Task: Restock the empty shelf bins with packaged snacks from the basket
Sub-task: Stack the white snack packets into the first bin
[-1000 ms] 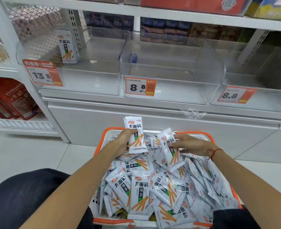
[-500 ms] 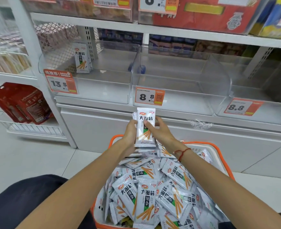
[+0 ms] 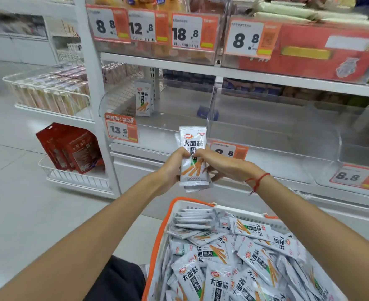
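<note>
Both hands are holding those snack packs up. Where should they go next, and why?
Probably forward into the left clear bin. Both the left hand and right hand grip the upright snack packs, and one matching packet already stands there.

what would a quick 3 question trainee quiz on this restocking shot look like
1. True or false: both hands grip the held snack packets.
2. Which bin already holds packets of the same kind? A) the left bin B) the middle bin
3. What colour is the basket rim?

Key: 1 true: left hand and right hand both grip them. 2 A, shelved packets stand upright there. 3 orange.
</note>
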